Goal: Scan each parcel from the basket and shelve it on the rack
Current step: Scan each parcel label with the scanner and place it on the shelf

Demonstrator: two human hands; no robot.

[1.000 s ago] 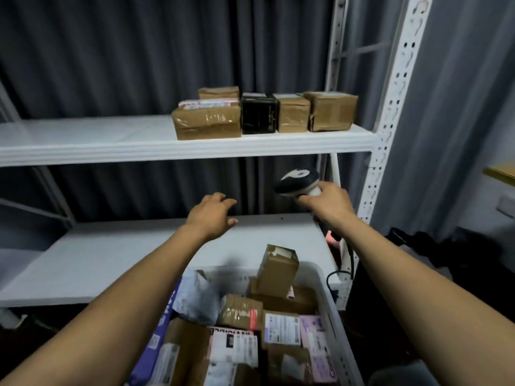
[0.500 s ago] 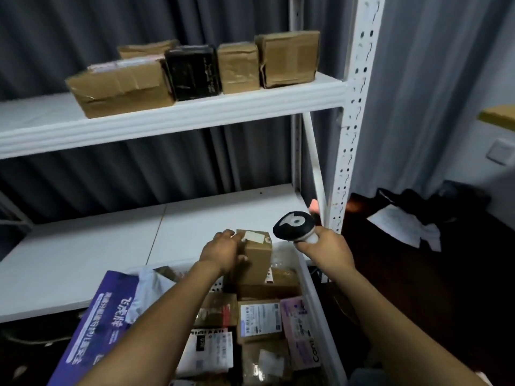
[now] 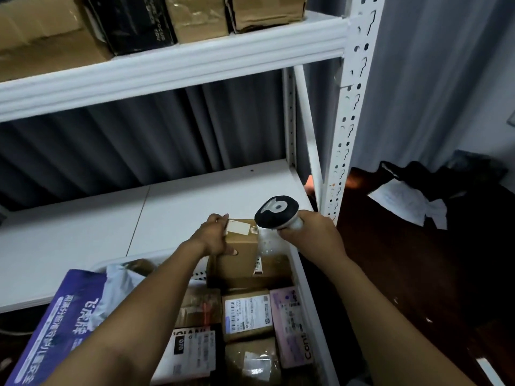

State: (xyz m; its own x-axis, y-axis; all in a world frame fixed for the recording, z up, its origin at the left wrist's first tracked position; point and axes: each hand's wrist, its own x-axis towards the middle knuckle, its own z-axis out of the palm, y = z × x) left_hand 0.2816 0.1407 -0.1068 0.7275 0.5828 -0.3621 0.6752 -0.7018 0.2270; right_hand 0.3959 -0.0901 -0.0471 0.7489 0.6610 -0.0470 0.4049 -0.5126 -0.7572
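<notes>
While labelled parcels (image 3: 246, 313) are packed in the white basket (image 3: 320, 338), a small cardboard box (image 3: 245, 246) at its far end is gripped by the left hand (image 3: 214, 238), fingers curled over its top. Just beside it, a barcode scanner (image 3: 276, 214) is clutched in the right hand (image 3: 309, 238). Beyond, a black box (image 3: 131, 20) and brown cartons (image 3: 198, 18) are lined up on the upper shelf (image 3: 172, 68).

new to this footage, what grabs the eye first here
At centre, the left hand grips a small brown box at the far end of the parcel-filled basket, while the right hand holds a scanner right beside it. Above, brown parcels and a black box line the white upper shelf.
</notes>
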